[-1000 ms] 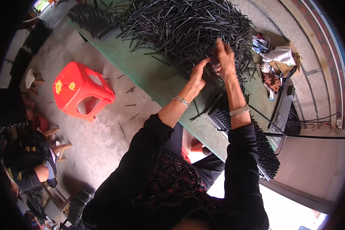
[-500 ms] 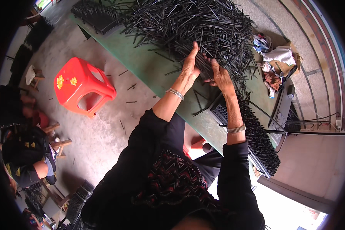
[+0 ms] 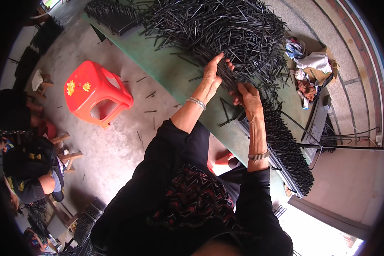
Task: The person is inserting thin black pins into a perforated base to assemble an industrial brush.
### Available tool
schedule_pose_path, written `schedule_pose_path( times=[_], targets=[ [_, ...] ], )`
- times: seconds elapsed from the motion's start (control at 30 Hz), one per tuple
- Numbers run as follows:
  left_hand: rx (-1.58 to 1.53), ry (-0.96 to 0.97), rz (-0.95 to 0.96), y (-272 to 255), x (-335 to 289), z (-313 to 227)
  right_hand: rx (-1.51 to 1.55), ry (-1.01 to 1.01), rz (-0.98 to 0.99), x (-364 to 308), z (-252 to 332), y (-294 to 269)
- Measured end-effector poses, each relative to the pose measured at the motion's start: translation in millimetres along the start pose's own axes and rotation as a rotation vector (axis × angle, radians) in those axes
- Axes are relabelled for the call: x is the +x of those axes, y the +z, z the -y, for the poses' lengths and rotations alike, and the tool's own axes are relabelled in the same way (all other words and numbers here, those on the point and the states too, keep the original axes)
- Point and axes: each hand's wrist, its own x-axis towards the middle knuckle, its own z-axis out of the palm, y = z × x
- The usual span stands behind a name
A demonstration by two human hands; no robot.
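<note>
Black sticks (image 3: pixel 219 30) heap on the table (image 3: pixel 164 70), upper centre; cupped left hand (image 3: pixel 211 76) and curled right hand (image 3: pixel 249 100) flank some, grip unclear; the right has slid lower, so an aligned bundle (image 3: pixel 228 79) shows between.

The stick heap (image 3: pixel 222 30) lay on the table (image 3: pixel 166 72), before the person. The left hand (image 3: pixel 213 73) and right hand (image 3: pixel 250 100) were at its near edge. A filled rack (image 3: pixel 288 149) stood nearer, on the right; another rack (image 3: pixel 113 17) lay left of the heap. Left of the table, the floor (image 3: pixel 128 143) bore a stool (image 3: pixel 89 91) and loose sticks (image 3: pixel 150 94).
</note>
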Motion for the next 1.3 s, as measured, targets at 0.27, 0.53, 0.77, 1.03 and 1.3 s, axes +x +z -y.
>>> schedule_pose_path(
  times=[0.27,0.53,0.77,1.03,1.3],
  targets=[
    [-0.101,-0.017,0.050,-6,-4,1,-0.078,-0.146,-0.191,-7,3,-11],
    [-0.042,-0.106,-0.024,-15,-10,6,-0.036,-0.355,-0.355,-27,28,-35],
    [0.022,-0.155,0.206,-26,-39,29,-0.825,-0.574,-0.551,9,-24,18],
    [0.610,0.397,0.047,-4,-55,17,-0.389,-0.556,-0.186,5,-18,30],
    [1.242,0.707,0.098,-64,-53,28,-0.126,-0.552,-0.208,14,-29,68]
  ],
)
